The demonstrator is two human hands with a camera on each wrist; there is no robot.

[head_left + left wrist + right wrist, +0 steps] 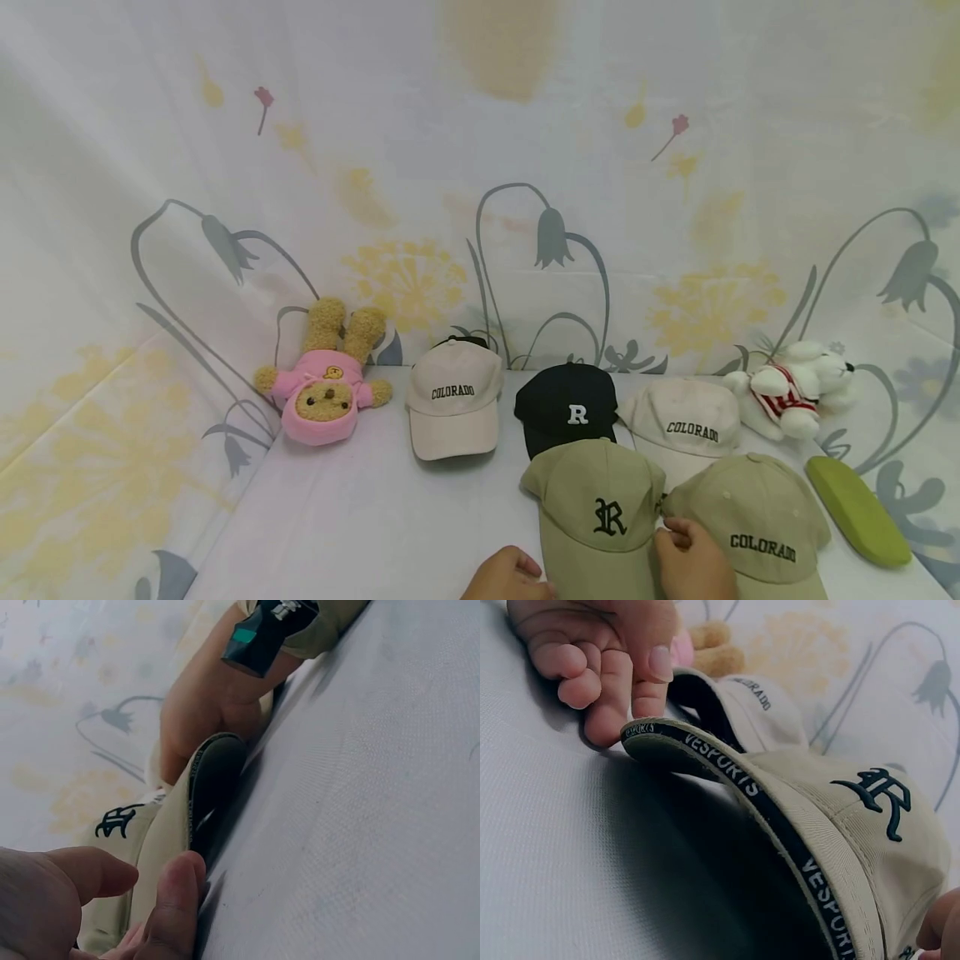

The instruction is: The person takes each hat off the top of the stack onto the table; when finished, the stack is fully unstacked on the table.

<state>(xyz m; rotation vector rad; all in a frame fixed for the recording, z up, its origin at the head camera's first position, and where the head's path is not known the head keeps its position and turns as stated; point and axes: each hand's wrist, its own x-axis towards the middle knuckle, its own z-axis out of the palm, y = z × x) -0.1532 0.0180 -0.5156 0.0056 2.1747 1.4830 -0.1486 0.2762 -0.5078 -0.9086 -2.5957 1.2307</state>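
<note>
A khaki cap with a dark gothic R (611,517) lies at the front, brim towards me. My left hand (508,577) is at the left edge of its brim, fingers loosely bent; in the right wrist view the left hand (600,660) has its fingertips close to the brim's edge, thumb apart. On the cap's other side is my right hand (693,560), between it and a khaki COLORADO cap (765,517). Only the right hand's fingertips (939,926) show in the right wrist view, beside the R cap's crown. Lettered tape lines the brim's edge.
Behind stand a black R cap (568,404), a cream COLORADO cap (453,396) and another cream COLORADO cap (686,417). A pink-clothed teddy bear (326,383) lies at left. To the right are a white plush dog (795,387) and a green case (858,510).
</note>
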